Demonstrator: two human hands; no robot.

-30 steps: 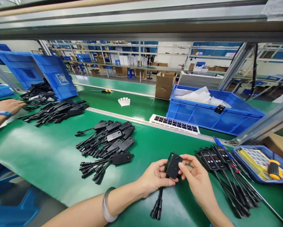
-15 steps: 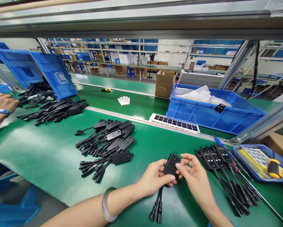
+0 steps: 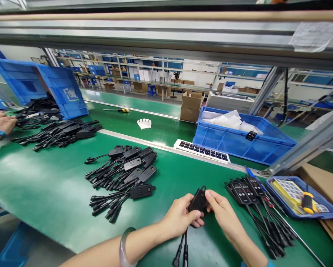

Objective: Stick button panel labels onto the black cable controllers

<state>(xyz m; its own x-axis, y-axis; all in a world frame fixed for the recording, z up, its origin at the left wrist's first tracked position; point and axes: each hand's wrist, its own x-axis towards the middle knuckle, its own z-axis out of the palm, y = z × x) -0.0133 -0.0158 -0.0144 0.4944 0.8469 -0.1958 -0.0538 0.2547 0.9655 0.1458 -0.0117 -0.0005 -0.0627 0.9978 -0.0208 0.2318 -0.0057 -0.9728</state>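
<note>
My left hand [image 3: 180, 215] is closed around a small black controller box [image 3: 198, 201] with a loop at its top and cables hanging below. Thumb and fingers of my right hand [image 3: 220, 211] pinch the box's upper right edge. To the left lies a pile of similar black controllers [image 3: 141, 191], their cables pointing left. On the right, several controllers with labelled faces [image 3: 247, 191] are stacked, cables toward the front. Beyond my hands is a white sheet of black label stickers [image 3: 201, 149].
A blue bin [image 3: 244, 142] with white sheets stands at the back right. At the right, a blue tray [image 3: 291, 207] holds a yellow-black screwdriver [image 3: 307, 202]. Another person's hand [image 3: 1, 122] is at far left, near tipped blue bins [image 3: 62, 92] and more controllers [image 3: 63, 131].
My right fingers have moved from over the controller's face to a pinch at its upper right edge. The box has tilted, and the view has shifted slightly.
</note>
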